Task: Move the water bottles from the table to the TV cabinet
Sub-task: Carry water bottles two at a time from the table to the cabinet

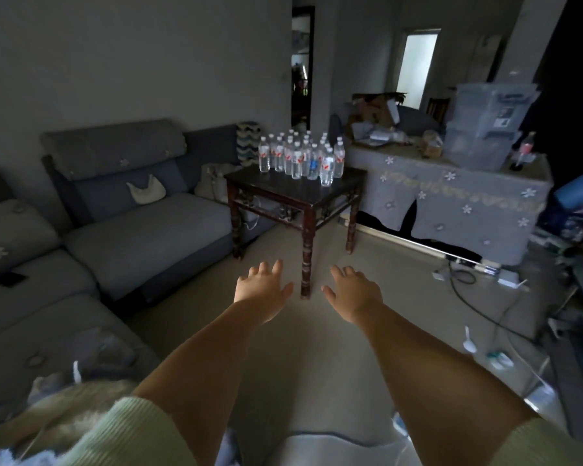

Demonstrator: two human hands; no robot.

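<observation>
The water bottles point(300, 156) stand upright in a tight cluster on the dark wooden table point(283, 190), at about 12 o'clock from the person and well apart from both hands. They crowd the far half of the tabletop; the near half, toward the front corner, is bare. Most carry red and white labels, and one near the front has a blue label point(313, 164); no writing on them can be read.

The left hand point(261, 284) and the right hand point(352, 290) reach forward side by side over the pale floor point(317, 364), palms down, fingers spread and relaxed, holding nothing. Open floor runs from the person to the table's near leg, which shows between the two hands.

At 10 o'clock a grey sofa point(142, 230) borders the floor and sits just beside the table's left edge. At 2 o'clock a long cabinet point(451, 203) draped in a grey flowered cloth stands just behind and right of the table. On it, stacked clear storage boxes point(485, 126) show contents too blurred to tell, with a dark drink bottle point(522, 153) beside them. Cables point(478, 297) trail along the floor at 3 o'clock.
</observation>
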